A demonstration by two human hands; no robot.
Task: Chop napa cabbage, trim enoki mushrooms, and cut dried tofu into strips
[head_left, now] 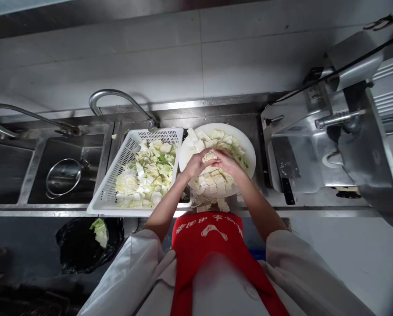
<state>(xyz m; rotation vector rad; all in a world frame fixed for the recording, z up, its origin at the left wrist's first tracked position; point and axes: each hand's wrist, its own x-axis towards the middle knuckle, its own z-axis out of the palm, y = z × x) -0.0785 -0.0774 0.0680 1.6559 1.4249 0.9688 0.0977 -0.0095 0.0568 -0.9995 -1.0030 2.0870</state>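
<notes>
Both hands meet over a pile of cut cabbage (212, 182) on a round white cutting board (248, 151). My left hand (196, 164) curves round the pile from the left, thumb toward the middle. From the right, my right hand (227, 162) closes over the same pieces, its fingertips touching the left hand's. Some fingers are hidden behind the cabbage. Loose leaves lie on the board's far side, and more pieces hang over its near edge. Beside the board on the left, a white perforated basket (109, 184) holds many cabbage pieces (147, 175).
A cleaver (286, 169) lies right of the board, near a metal slicing machine (364, 131). Left are steel sinks with two curved taps (117, 93) and a round strainer (63, 177). Below the counter, a black bag (74, 245) holds a cabbage leaf (100, 232).
</notes>
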